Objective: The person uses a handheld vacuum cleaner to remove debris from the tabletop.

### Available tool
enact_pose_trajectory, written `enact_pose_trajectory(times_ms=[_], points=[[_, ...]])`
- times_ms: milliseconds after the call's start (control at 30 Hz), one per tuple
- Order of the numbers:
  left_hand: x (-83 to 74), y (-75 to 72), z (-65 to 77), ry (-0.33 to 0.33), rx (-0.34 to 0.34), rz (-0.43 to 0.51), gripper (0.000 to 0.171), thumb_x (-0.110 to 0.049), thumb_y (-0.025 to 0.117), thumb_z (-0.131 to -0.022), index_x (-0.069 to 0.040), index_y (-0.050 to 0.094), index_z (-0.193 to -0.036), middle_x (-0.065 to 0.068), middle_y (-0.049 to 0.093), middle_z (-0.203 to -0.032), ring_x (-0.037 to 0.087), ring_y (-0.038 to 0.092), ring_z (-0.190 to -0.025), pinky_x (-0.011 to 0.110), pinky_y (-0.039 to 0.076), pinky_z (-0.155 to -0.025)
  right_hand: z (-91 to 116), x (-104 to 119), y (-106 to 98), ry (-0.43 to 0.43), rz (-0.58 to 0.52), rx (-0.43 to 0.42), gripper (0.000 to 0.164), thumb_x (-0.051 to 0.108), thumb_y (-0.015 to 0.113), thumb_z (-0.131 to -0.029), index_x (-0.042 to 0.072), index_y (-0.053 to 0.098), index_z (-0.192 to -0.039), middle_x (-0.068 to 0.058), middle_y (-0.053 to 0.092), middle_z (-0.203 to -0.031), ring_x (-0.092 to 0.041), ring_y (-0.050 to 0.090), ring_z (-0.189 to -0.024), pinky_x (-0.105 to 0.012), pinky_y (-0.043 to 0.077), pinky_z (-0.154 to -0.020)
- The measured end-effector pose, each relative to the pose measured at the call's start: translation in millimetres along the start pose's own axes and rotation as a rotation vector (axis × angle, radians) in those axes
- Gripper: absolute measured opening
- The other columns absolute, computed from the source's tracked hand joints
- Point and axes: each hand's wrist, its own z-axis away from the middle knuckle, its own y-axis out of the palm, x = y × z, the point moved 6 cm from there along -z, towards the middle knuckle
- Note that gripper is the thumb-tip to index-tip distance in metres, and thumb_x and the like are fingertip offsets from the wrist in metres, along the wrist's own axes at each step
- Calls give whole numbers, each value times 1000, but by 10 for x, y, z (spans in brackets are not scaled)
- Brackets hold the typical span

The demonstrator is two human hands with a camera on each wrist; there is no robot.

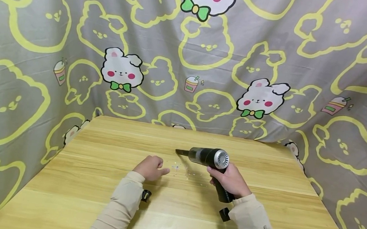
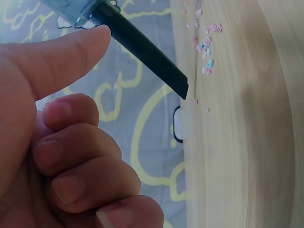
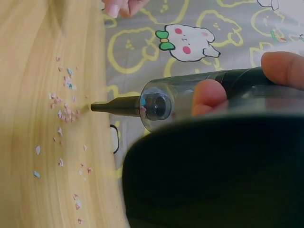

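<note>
- Head view: the right hand (image 1: 231, 181) grasps the handle of a black handheld vacuum (image 1: 205, 156), its fingers wrapped round the grip, the vacuum's body lying across and above the wooden surface (image 1: 103, 142).
- Also from the head: the nozzle (image 1: 183, 152) points to the person's left, its tip just beyond the small scraps (image 1: 175, 167), which lie loose between the two hands, with a few strewn toward the right hand.
- The left hand (image 1: 151, 167) grasps nothing; its thumb reaches out toward the scraps while the fingers are loosely curled. A patterned curtain (image 1: 164, 26) hangs behind the surface.
- Left wrist view: the idle left hand shows four fingers bent in toward the palm and the thumb straight, free of any object. The nozzle's slanted tip is near the pink and blue scraps; whether it touches the surface cannot be told from here.
- Right wrist view: the tip sits just beside the main cluster, with further scraps spread well apart from it. Inside the clear chamber (image 3: 159, 88) are a few coloured bits, so the step in hand seems to be sucking up the scraps, with much left to collect.
- As a judgement, the next move calls for drawing the nozzle back over the densest cluster, low to the surface, then sweeping toward the outlying pieces, the right hand's grip kept firm.
</note>
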Motion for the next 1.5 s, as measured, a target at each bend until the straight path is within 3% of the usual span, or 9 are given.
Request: enact_pose_trajectory(times_ms=[400,700,933,1067,1500], points=[[-74,55,26,16,24,-19,47,-29,66,-90,-15,32,-60,-3,26,-55,12,26,-51,26,26,-53,-3,-31,37,14,9,-6,38,24,69,-88,-2,57,-113,-11,61,-71,-23,62,-56,-36,51,-58],[-65,76,21,-1,36,-10,47,-30,66,-90,-14,33,-60,-2,27,-56,13,27,-51,27,27,-53,-18,-45,54,20,12,-12,37,24,69,-87,-1,58,-113,-12,62,-70,-28,63,-59,-36,51,-60],[-27,55,16,-5,22,-5,46,-30,66,-90,-14,34,-61,-2,27,-56,13,27,-51,27,27,-53,7,25,67,25,26,-7,34,19,68,-88,-2,58,-113,-18,63,-72,-27,63,-58,-36,51,-60],[-7,40,25,-12,20,5,46,-30,66,-90,-14,34,-60,-2,27,-55,13,27,-50,27,28,-53,-19,-45,68,16,31,-6,35,20,67,-89,-1,58,-115,-11,63,-70,-26,63,-58,-36,50,-60],[109,-56,40,-80,23,17,46,-32,64,-91,-14,34,-62,-2,27,-55,12,26,-50,26,27,-52,-14,-50,45,32,37,-11,35,23,69,-88,0,59,-112,-11,62,-71,-23,62,-57,-36,51,-60]])
